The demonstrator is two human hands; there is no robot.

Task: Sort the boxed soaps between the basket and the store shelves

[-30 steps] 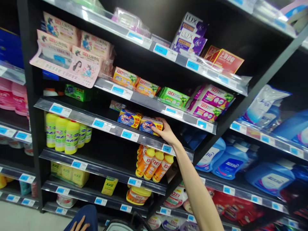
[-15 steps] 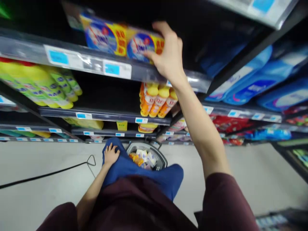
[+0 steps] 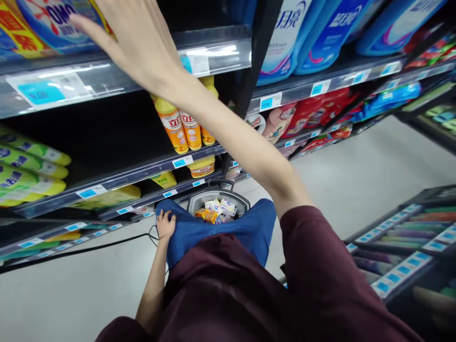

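Observation:
My right hand (image 3: 138,42) reaches up to the shelf at the upper left, its fingertips cut off by the picture's top edge. Its thumb lies across the front of a blue and yellow OMO soap pack (image 3: 46,21), and the palm covers the pack's right end. A second OMO pack (image 3: 14,33) sits against it on the left. Below, my left hand (image 3: 166,224) rests with fingers apart on my left knee, holding nothing. Between my knees stands a grey shopping basket (image 3: 245,205) with several white and orange packs (image 3: 213,210) in it.
Orange bottles (image 3: 174,126) stand one shelf down, under my right forearm. Yellow-green bottles (image 3: 28,171) are at the left and blue jugs (image 3: 313,38) at the right. The shelf's price-rail (image 3: 228,50) juts out below my hand. A low rack (image 3: 399,256) stands at lower right.
The view has tilted down and come closer, so the soap packs now sit at the upper left. My right hand stays at the OMO pack's right end. My left hand stays on my knee.

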